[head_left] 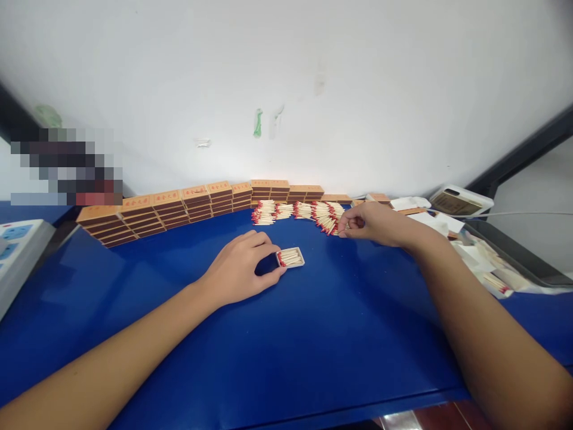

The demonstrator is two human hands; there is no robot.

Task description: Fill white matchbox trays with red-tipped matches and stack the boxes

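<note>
A small white matchbox tray [302, 263] lies on the blue table, with several red-tipped matches [290, 257] inside it. My left hand [244, 263] grips the tray's left end between thumb and fingers. Further back and to the right, my right hand [364, 221] is at the edge of a loose pile of matches [324, 216]. Its thumb and fingertips are pinched together at the pile; whether a match is between them is too small to make out. More loose matches [265, 212] lie in small heaps to the left of that pile.
Stacked orange matchboxes [154, 209] line the wall at the back. On the right lie white paper pieces [436, 224], a white device [461, 200] with a cable and a dark tray [519, 254]. A white power strip [22, 251] stands at the left edge of the blue table [286, 346].
</note>
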